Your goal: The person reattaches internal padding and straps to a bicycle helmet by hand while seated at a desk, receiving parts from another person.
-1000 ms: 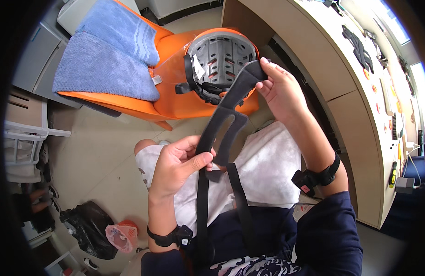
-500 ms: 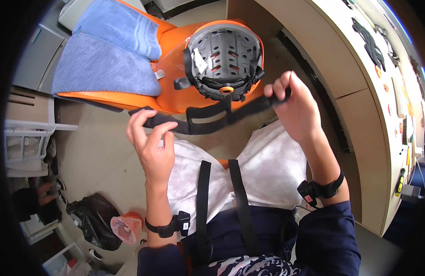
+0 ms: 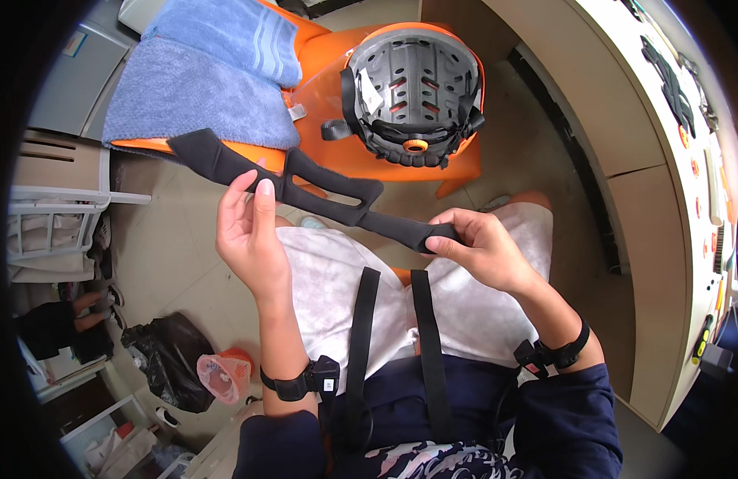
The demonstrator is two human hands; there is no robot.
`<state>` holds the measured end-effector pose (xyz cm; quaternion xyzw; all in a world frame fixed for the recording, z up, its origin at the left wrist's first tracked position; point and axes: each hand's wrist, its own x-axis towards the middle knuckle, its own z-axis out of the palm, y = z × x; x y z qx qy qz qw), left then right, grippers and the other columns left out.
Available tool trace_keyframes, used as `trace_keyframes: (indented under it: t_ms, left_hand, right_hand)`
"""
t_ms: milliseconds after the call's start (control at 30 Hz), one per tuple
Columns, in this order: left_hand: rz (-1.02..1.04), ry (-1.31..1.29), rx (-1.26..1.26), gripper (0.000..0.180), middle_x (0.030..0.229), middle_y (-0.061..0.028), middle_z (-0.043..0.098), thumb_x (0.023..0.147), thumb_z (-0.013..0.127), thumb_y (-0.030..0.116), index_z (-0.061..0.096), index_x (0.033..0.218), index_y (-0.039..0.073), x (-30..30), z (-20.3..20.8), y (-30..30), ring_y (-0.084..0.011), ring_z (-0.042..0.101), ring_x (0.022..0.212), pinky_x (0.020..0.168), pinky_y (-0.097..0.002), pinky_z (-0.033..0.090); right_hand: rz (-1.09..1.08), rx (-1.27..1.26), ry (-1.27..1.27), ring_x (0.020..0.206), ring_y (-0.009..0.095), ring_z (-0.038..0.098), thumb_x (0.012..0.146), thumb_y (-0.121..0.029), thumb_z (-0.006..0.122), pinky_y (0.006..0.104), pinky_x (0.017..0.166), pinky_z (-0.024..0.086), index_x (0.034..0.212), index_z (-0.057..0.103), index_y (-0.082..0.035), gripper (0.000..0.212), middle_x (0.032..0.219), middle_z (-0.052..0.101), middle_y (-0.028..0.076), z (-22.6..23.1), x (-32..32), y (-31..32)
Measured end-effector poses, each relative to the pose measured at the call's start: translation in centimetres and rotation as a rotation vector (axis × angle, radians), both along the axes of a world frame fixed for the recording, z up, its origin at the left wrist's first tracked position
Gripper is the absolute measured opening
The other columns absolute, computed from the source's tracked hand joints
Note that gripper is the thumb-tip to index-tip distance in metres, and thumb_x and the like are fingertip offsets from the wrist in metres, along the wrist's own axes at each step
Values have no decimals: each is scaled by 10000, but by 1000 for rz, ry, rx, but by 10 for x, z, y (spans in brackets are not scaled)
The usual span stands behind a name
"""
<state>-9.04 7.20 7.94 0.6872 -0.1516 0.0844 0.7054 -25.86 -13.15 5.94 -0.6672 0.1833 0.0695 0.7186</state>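
Black padded band (image 3: 324, 207) is partly hidden by the right hand (image 3: 493, 251).

"Where's the brightest light?"
"Upper right: the desktop (image 3: 624, 48) glares nearly white."
"And sharpness?"
"Crisp mid-frame; straight lines bend toward the black rim, and the shadowy lower left is perhaps too soft to read."

A navy T-shirt (image 3: 481, 399) with loose sleeves (image 3: 567, 423) and a white-and-pink chest print (image 3: 433, 461) is worn with mottled, greyish-white shorts (image 3: 489, 299). Two flat black straps (image 3: 427, 343) run down the front. A black band (image 3: 287, 389) with a boxy black module (image 3: 327, 371) circles each forearm (image 3: 557, 315), the left module bearing a small white label (image 3: 329, 385).
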Motion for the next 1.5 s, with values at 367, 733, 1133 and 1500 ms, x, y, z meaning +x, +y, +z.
trace_keyframes:
  t_ms: [367,733,1133,1500]
  left_hand:
    - [-6,249,-260,417,965,-84,661,877,665,-4,498,1257,-42,12,0,-5,-106,614,805,708,-240,502]
    - [-121,297,-287,381,1054,-95,652,883,624,-31,504,1243,-71,26,-13,1,-101,570,896,775,-254,449]
    - [-266,400,-307,241,1008,-49,631,949,596,79,581,1172,-12,26,-21,14,-117,564,948,764,-238,443]
    - [-263,616,-428,180,965,-43,638,955,572,78,545,1129,39,22,-25,20,-137,653,824,769,-290,575]
  right_hand:
    - [3,208,123,663,140,656,973,-62,555,282,595,559,1026,561,71,143,851,680,105,15,-18,-9]
    - [-85,204,62,645,159,650,967,-84,577,288,566,545,1011,552,46,139,811,664,113,-8,-44,-16]
    - [-218,108,2,612,81,592,953,-144,627,231,538,471,1011,630,11,165,757,662,56,-11,-44,-25]
    - [-276,-56,90,588,83,602,959,-183,623,231,546,481,1069,642,40,250,722,681,78,-10,-47,-29]
